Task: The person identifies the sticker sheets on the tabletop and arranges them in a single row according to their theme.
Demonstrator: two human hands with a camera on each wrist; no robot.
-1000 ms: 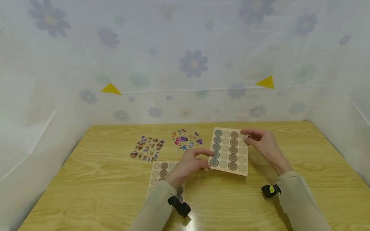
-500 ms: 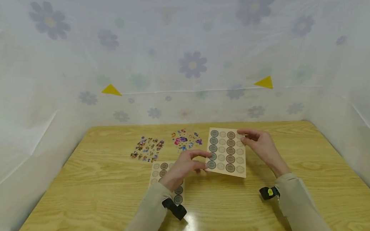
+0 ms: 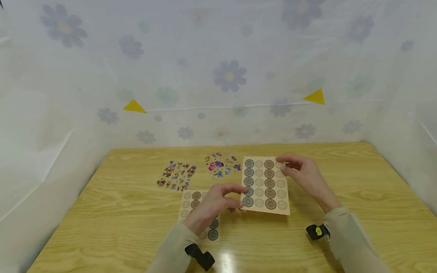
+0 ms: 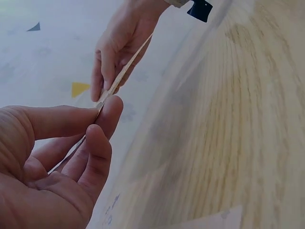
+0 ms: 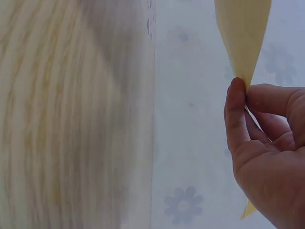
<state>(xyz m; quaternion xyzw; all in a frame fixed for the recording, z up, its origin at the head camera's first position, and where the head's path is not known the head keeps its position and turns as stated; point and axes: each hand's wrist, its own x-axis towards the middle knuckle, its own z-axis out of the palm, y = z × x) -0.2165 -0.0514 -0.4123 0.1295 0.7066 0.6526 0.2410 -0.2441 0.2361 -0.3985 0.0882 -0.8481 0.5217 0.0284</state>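
Note:
A cream sticker sheet printed with rows of round brown and grey stickers is held up above the table between both hands. My left hand pinches its lower left edge between thumb and fingers. At the upper right corner my right hand pinches it the same way. In the left wrist view the sheet shows edge-on, running from the left fingertips to the right hand. Its plain back faces the right wrist camera. A second sheet of round stickers lies on the table, partly hidden under my left forearm.
Two clear sheets of small colourful stickers lie farther back: a brown and purple one and a pink and blue one. The wood-grain table meets a pale flowered curtain at its back and sides.
Both hands have moved the held sheet slightly left and toward me. The sheets on the table have stayed in place.

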